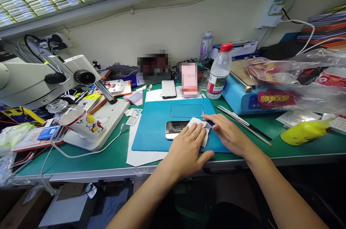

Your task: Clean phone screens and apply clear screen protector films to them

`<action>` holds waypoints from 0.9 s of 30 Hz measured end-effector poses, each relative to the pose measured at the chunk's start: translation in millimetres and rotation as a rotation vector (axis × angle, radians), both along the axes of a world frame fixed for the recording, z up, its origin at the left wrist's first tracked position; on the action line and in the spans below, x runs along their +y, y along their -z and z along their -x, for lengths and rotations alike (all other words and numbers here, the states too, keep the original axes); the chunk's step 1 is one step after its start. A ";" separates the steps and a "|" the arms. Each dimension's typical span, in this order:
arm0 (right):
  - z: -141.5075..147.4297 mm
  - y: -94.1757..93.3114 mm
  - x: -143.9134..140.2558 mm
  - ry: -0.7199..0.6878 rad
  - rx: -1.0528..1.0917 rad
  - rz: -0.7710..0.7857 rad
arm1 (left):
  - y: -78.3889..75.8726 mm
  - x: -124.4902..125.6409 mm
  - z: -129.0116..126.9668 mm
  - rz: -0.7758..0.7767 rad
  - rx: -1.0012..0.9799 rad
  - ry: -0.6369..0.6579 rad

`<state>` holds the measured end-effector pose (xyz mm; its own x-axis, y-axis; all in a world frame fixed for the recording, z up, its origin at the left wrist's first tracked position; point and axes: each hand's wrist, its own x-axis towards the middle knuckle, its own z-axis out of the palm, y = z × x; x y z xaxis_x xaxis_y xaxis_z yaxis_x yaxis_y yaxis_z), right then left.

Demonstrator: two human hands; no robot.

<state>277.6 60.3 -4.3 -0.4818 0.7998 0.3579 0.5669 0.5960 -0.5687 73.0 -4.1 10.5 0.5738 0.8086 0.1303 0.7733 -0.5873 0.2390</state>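
Note:
A white-edged smartphone (169,131) with a dark screen lies on the blue mat (151,120). A white wipe (204,139) covers its right part. My left hand (189,144) rests on the wipe with its fingers flat and its thumb held apart; a ring shows on one finger. Just to the right, my right hand (228,131) has its fingers stretched out toward the phone's right end. Whether it touches the phone or the wipe is hidden. Behind the phone, a clear, dark-edged screen-shaped sheet (186,110) lies on the mat.
A microscope (72,70) and a glass jar (78,119) stand at left, with a white cable (89,154) nearby. Behind are a white phone-sized item (169,89) and a red-capped bottle (219,72). At right are thin tools (245,124), a yellow squeeze bottle (304,131) and a blue device (238,95).

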 end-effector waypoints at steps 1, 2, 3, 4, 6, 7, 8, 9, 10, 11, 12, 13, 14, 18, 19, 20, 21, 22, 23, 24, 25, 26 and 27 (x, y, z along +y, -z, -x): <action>0.1 -0.5 -0.1 -0.002 -0.004 -0.002 | -0.2 -2.7 5.2 0.004 0.000 0.010; 0.2 -1.0 -0.3 -0.005 -0.008 -0.003 | -0.3 -5.8 10.6 0.011 0.002 0.014; 0.2 -1.5 -0.5 -0.007 -0.011 -0.003 | -0.2 -9.1 16.3 0.017 0.007 0.011; 0.1 -1.8 -0.7 -0.008 -0.015 -0.002 | 0.1 -12.6 22.4 0.022 0.015 -0.002; -0.1 -1.8 -1.1 -0.009 -0.021 -0.002 | 1.1 -19.0 35.9 0.025 0.041 -0.046; -0.1 -1.7 -1.3 -0.007 -0.028 -0.003 | 1.8 -21.7 43.2 0.021 0.059 -0.076; 0.0 -1.5 -1.4 -0.003 -0.039 -0.002 | 2.6 -23.8 50.4 0.016 0.077 -0.107; 0.2 -1.4 -1.6 0.003 -0.054 0.000 | 3.5 -25.5 57.2 0.012 0.096 -0.137; 0.7 -1.5 -1.7 0.012 -0.071 0.001 | 4.3 -26.8 63.4 0.010 0.112 -0.164; 1.3 -1.6 -1.9 0.024 -0.090 0.004 | 5.2 -27.7 68.4 0.009 0.124 -0.188; 2.0 -1.7 -2.0 0.037 -0.106 0.003 | 5.9 -28.3 72.1 0.008 0.131 -0.211; 2.7 -1.8 -2.1 0.049 -0.117 -0.001 | 6.4 -28.7 74.3 0.007 0.132 -0.229; 3.3 -1.7 -2.1 0.058 -0.122 -0.011 | 6.8 -28.9 74.9 0.004 0.129 -0.243; 4.2 0.5 -1.3 0.065 -0.115 -0.055 | 7.2 -27.0 67.7 -0.004 0.113 -0.281; 4.1 1.3 -1.1 0.063 -0.112 -0.062 | 7.4 -25.5 65.0 -0.003 0.114 -0.287; 3.9 2.1 -0.9 0.062 -0.108 -0.067 | 7.6 -23.5 62.3 -0.002 0.115 -0.294; 3.8 2.8 -0.8 0.060 -0.105 -0.071 | 8.0 -21.0 59.7 -0.004 0.115 -0.300; 3.6 3.2 -0.7 0.060 -0.099 -0.074 | 8.5 -17.9 57.0 -0.010 0.113 -0.306; 3.5 3.5 -0.8 0.060 -0.094 -0.076 | 9.0 -14.3 54.1 -0.016 0.107 -0.310; 3.5 3.7 -0.7 0.061 -0.089 -0.078 | 9.4 -10.5 50.6 -0.023 0.100 -0.313; 3.4 3.8 -0.7 0.063 -0.086 -0.077 | 9.7 -6.4 46.3 -0.027 0.091 -0.314; 3.4 3.9 -0.4 0.063 -0.083 -0.076 | 9.8 -2.3 41.0 -0.030 0.084 -0.311; 3.3 4.1 0.0 0.062 -0.080 -0.075 | 9.8 1.6 34.6 -0.031 0.077 -0.307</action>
